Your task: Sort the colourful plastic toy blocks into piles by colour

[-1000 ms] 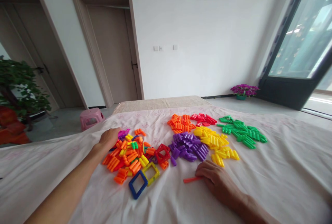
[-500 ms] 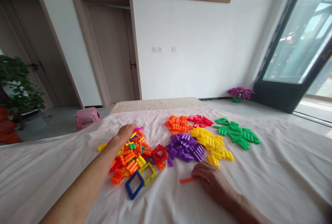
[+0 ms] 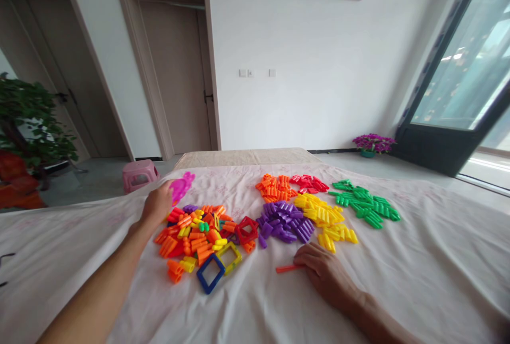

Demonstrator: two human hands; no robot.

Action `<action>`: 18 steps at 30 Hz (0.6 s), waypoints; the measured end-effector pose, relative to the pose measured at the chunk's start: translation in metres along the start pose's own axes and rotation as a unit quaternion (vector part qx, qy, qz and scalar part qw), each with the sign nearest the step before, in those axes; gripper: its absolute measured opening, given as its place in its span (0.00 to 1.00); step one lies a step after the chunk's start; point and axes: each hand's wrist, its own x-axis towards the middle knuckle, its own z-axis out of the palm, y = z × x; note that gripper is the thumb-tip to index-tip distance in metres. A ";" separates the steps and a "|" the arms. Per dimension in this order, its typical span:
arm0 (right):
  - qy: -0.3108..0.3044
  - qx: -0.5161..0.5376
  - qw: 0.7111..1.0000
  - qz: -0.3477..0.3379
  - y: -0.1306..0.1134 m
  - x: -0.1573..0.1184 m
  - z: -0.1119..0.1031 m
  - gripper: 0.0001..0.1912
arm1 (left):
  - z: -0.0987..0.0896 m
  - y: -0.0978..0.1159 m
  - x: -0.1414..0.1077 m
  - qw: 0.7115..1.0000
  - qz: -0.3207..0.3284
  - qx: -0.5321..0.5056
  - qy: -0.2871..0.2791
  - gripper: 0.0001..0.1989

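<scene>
My left hand [image 3: 156, 203] is closed on a pink plastic piece with rounded lobes [image 3: 184, 187], raised at the far left edge of a mixed pile of toy pieces [image 3: 197, 235]. That pile has orange, yellow, red and green pieces, with a blue square frame [image 3: 210, 273], a yellow square frame [image 3: 229, 258] and red frames [image 3: 247, 230] at its right side. My right hand [image 3: 321, 268] rests on the cloth, fingers closed around a thin red stick-like piece [image 3: 285, 268] that sticks out to the left; its other end is hidden.
Sorted heaps of purple [image 3: 283, 222], orange [image 3: 274, 188], red [image 3: 309, 183], yellow [image 3: 321, 211] and green pieces [image 3: 364, 203] lie on the pale bedsheet [image 3: 247, 312]. A pink stool [image 3: 140, 175] stands beyond the left edge, near a leafy plant [image 3: 30, 121].
My left hand has moved left and lifted the pink piece off the pile, shifting some pieces. My right hand has stayed in place with the red piece.
</scene>
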 end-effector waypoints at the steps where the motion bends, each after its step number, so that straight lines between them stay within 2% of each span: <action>1: 0.000 -0.004 1.000 -0.003 0.000 0.000 0.000 0.17 | 0.001 -0.016 -0.005 0.998 -0.052 -0.004 0.024 0.27; 5: -0.008 -0.018 0.999 -0.033 -0.004 -0.002 0.002 0.16 | 0.009 -0.072 -0.037 0.981 -0.185 -0.019 0.061 0.30; 8: -0.020 -0.037 0.996 -0.081 -0.010 -0.002 0.003 0.16 | 0.020 -0.096 -0.059 0.972 -0.231 -0.023 0.040 0.29; 14: -0.025 -0.035 0.988 -0.145 -0.032 0.013 0.003 0.15 | 0.039 -0.101 -0.075 0.971 -0.234 -0.029 0.042 0.27; 18: 0.024 -0.019 0.994 -0.102 -0.065 0.048 0.012 0.16 | 0.045 -0.102 -0.077 0.969 -0.235 -0.042 0.056 0.27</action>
